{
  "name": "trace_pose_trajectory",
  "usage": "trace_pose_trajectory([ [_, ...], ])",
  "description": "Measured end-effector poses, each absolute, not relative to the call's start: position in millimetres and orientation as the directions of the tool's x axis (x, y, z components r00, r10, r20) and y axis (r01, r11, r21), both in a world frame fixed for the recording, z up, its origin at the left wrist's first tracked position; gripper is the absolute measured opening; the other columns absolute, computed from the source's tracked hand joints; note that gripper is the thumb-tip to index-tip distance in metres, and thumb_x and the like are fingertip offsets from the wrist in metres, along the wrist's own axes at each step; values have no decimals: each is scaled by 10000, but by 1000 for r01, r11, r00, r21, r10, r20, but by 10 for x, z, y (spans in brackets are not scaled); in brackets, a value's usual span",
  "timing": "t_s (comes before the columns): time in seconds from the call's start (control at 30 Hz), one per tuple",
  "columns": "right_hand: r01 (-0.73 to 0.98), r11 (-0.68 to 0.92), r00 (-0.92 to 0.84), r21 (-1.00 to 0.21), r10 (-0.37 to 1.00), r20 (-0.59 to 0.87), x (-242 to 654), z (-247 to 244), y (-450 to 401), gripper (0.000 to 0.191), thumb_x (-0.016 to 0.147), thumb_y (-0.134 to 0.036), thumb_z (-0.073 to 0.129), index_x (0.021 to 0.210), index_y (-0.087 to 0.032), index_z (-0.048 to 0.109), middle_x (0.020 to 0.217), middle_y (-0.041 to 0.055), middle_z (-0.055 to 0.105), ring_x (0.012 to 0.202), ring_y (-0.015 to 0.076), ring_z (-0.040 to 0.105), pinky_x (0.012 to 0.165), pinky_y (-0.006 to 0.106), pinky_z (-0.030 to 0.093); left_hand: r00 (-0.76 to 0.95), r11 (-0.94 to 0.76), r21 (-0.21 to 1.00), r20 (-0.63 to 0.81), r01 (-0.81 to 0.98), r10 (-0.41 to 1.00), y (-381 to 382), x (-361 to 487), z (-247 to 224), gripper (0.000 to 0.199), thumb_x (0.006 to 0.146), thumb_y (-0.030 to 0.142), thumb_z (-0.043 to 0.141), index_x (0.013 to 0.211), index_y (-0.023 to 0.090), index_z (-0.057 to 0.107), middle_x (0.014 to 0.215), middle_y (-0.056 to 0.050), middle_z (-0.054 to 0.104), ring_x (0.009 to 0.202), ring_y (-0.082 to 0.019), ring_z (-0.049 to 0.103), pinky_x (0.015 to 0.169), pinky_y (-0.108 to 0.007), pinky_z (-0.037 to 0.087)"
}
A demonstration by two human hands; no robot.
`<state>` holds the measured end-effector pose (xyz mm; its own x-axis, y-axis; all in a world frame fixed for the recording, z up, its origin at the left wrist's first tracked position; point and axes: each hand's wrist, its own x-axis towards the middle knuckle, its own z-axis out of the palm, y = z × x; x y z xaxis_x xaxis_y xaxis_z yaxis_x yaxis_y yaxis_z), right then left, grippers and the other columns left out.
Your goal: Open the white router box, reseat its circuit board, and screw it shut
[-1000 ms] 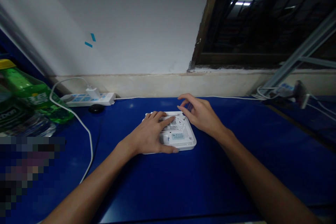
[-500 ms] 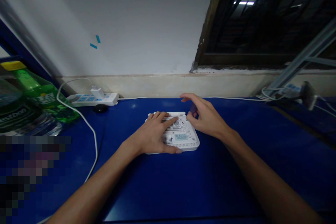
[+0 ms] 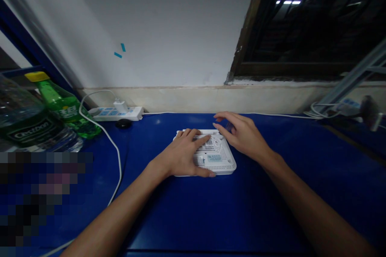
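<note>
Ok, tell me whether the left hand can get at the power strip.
Likely yes. The left hand lies on the white router, but nothing stands on the blue table between it and the power strip by the wall, so the way looks free once the hand lifts.

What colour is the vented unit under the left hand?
The vented plastic unit is white, with a pale blue label; the head view shows it best.

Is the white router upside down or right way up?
Upside down: the router shows labels and vent holes on its upward face, under the left hand.
</note>
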<state>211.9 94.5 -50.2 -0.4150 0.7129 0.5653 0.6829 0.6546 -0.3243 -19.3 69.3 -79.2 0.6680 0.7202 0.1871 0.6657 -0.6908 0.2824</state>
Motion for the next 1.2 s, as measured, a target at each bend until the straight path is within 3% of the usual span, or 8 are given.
trace_pose_trajectory([
  [0.07,669,666,-423,-332,707,567,2118,-511,949,247,936,-194,535,1163,-231,626,1109,56,717,746,175,644,719,320,521,667,-689,287,187,665,721,693,-193,-791,1059,682,858,621,1525,263,386,1427,-163,464,1271,-410,455,1080,-652,322],
  [0.2,681,657,-429,-323,715,552,2119,-511,937,543,814,-68,546,1328,-244,543,1250,68,668,797,179,659,730,312,525,668,-691,293,188,661,720,694,-191,-789,1059,680,850,634,1526,263,386,1406,-164,475,1252,-407,466,1076,-644,326],
  [0.37,695,637,-417,-334,735,534,2125,-507,942,334,921,-189,535,1246,-239,595,1097,54,717,700,162,628,697,313,520,675,-699,281,193,658,712,698,-185,-792,1058,687,864,608,1518,243,402,1408,-168,473,1263,-402,450,1074,-633,336],
  [0.53,664,668,-444,-337,714,542,2132,-507,943,549,810,-80,554,1332,-248,531,1242,69,665,741,163,638,713,316,529,676,-701,288,197,653,710,703,-191,-794,1036,685,851,624,1510,261,416,1397,-156,483,1242,-399,461,1065,-636,343],
  [0.73,671,660,-426,-338,716,554,2134,-520,955,347,916,-172,536,1251,-242,592,1116,63,715,780,188,661,719,324,534,675,-699,278,193,658,712,701,-190,-793,1057,683,868,604,1513,243,413,1417,-166,474,1260,-402,451,1078,-637,334],
  [0.87,684,655,-448,-320,724,524,2130,-510,931,573,808,-74,560,1350,-254,519,1204,60,683,753,165,656,708,304,534,672,-693,270,181,669,718,701,-189,-795,1064,684,881,586,1519,246,405,1415,-163,475,1261,-400,453,1080,-623,339],
  [1.03,744,616,-461,-258,754,468,2177,-513,948,428,914,-224,576,1336,-256,515,947,35,710,758,194,675,722,331,536,674,-697,273,187,663,715,704,-192,-799,1051,679,879,594,1501,246,430,1415,-162,473,1255,-400,455,1074,-623,343],
  [1.2,672,643,-503,-368,761,411,2259,-509,975,519,897,-206,610,1383,-258,433,898,21,687,732,180,676,664,290,538,675,-698,266,187,665,714,696,-191,-793,1055,684,864,611,1521,256,401,1404,-164,479,1240,-396,464,1062,-622,352],
])
